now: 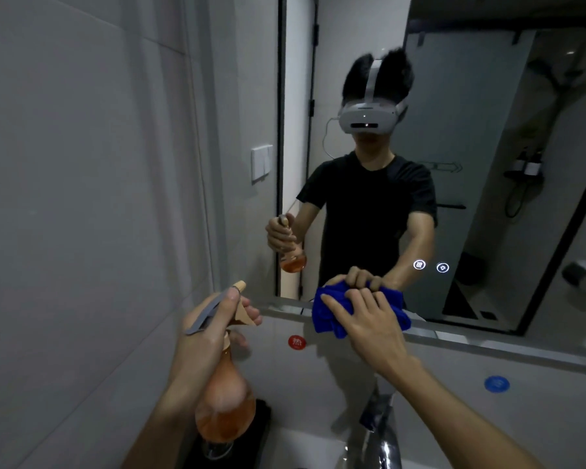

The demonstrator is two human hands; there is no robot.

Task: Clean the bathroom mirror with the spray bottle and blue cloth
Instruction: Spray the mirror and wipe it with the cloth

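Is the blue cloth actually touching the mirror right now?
Touching. In the head view the right hand presses the blue cloth against the mirror bottom edge, meeting its reflection.

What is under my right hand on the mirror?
The blue cloth, bunched under the right hand against the mirror's bottom edge. The glass behind it is covered.
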